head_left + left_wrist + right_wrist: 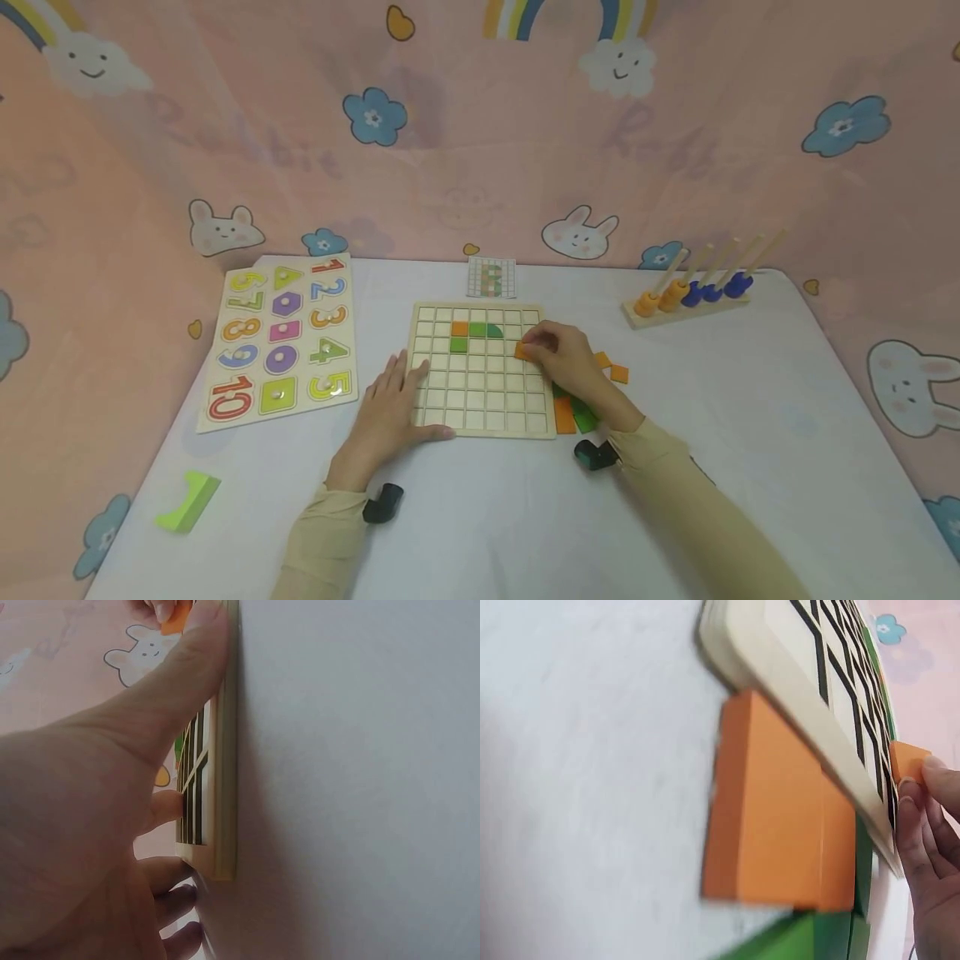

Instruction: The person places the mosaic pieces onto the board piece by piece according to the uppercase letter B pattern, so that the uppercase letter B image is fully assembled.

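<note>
A wooden grid board [487, 400] lies on the white table. In its upper cells sit an orange square tile [460, 328], a green square tile [477, 329], a rounded dark green tile [494, 331] and, one row lower, another green square [458, 344]. My left hand [386, 417] rests at the board's left edge with fingers spread, its thumb along the front edge. Over the board's right side, my right hand [562, 358] pinches an orange square tile [909, 760] between thumb and fingers. Loose orange tiles [780, 817] and green tiles [584, 415] lie beside the board, partly beneath that hand.
Behind the board is a small pattern card [492, 277]. At left lies a number-and-shape puzzle board [300, 333], with a light green curved block [189, 502] nearer the front. A peg stand with orange and blue rings [686, 307] stands back right. Patterned pink cloth [465, 183] hangs behind.
</note>
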The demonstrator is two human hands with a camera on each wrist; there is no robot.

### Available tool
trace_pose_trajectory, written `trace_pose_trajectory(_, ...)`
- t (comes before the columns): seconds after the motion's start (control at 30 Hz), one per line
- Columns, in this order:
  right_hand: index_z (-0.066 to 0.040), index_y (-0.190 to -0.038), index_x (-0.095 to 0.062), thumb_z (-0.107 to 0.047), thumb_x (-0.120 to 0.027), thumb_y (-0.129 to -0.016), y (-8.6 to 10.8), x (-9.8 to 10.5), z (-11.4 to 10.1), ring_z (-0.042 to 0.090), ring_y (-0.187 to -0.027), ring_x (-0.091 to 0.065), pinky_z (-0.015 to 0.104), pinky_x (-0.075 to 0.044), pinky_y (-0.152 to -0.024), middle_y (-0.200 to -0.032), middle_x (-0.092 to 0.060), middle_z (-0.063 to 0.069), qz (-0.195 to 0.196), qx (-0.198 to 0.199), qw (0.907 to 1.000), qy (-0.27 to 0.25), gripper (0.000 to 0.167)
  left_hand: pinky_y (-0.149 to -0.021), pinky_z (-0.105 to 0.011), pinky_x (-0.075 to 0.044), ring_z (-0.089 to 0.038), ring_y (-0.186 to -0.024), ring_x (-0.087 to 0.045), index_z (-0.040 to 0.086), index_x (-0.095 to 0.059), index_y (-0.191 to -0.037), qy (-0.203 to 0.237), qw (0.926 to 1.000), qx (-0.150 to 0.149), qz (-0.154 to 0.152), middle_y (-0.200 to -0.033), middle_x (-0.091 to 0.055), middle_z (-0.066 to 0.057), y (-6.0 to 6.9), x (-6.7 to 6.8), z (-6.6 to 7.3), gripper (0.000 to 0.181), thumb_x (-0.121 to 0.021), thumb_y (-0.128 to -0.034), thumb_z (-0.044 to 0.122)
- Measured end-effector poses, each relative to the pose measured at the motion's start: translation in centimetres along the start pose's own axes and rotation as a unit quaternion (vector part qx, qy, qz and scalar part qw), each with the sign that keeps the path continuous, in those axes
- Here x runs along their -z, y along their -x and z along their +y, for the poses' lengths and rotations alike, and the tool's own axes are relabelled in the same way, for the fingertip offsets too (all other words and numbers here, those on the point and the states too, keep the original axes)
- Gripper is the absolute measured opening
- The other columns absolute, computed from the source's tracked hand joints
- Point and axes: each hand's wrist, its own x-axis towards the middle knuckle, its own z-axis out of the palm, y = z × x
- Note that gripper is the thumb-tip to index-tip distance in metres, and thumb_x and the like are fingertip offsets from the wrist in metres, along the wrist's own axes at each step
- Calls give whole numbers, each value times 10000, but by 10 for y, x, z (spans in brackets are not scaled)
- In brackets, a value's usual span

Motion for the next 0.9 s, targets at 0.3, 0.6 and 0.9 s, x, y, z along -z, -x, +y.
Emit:
trace_pose_trajectory(0.3, -10, -1109, -733, -77, -723, -1002, -12, -18, -12, 216, -870, -645, 241, -511, -764, -1072, -752, 156, -116, 50, 9999, -34, 127, -1297, -650, -230, -438, -1654, -103, 83, -340, -1657, -19, 10000, 28, -12, -1771, -120, -245, 0, 0, 0, 1140, -907, -780, 539)
trace_pose_trajectory(0.6, -36, -1085, -745, -66, -702, -1016, -21, -30, -18, 245, -923, -660, 299, -529, -823, -1100, -762, 136, -17, -1, 9999, 110, 87, -1297, -650, -230, -440, -1653, -104, 76, -342, -1655, -31, 10000, 3, -15, -1768, -124, -253, 0, 2, 1, 1131, -895, -789, 551)
trace_pose_trajectory(0.9, -6, -1115, -778, -33, -692, -1014, -20, -32, -16, 297, -1025, -683, 414, -569, -913, -1142, -755, 166, 5, 38, 9999, 159, 135, -1297, -650, -232, -442, -1652, -111, 78, -348, -1651, -18, 10000, 12, -10, -1768, -126, -252, 0, 1, 2, 1126, -904, -786, 537)
